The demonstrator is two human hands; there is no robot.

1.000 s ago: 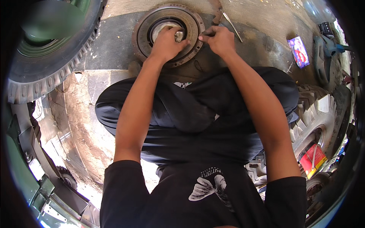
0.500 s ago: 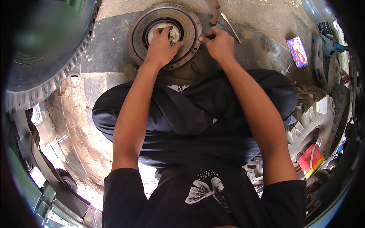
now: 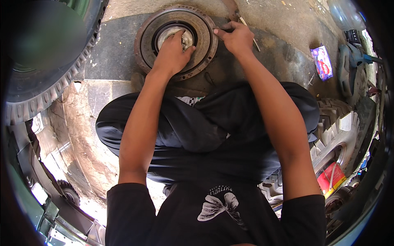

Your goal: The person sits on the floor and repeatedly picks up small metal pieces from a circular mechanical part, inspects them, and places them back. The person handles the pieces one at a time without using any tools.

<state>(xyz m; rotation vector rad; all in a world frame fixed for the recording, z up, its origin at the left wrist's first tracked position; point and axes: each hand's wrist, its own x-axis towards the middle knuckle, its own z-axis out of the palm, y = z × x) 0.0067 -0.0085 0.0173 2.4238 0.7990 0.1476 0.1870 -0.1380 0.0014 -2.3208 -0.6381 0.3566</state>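
A round rusty metal plate (image 3: 150, 52), with bolt holes round its rim and a lighter centre hub, lies on the ground in front of me. My left hand (image 3: 172, 57) rests over the middle, fingers curled on the hub and thumb toward the inner ring. At the plate's right edge, my right hand (image 3: 240, 41) has thumb and index finger drawn together; whatever is between them is too small to make out. Just beyond that hand lie a thin pale tool (image 3: 257, 47) and a curved rusty piece (image 3: 232, 10).
A large tyre (image 3: 47, 100) on a green rim stands at upper left. At the right are a purple packet (image 3: 322, 62), plastic bottle (image 3: 344, 14), dark tool (image 3: 347, 69), ridged tyre (image 3: 340, 135) and red-yellow container (image 3: 330, 175). Green metalwork (image 3: 51, 211) borders the lower left.
My right hand has risen slightly along the plate's rim. My left hand has stayed at the hub, its fingers shifting a little. The whole view has shifted slightly.
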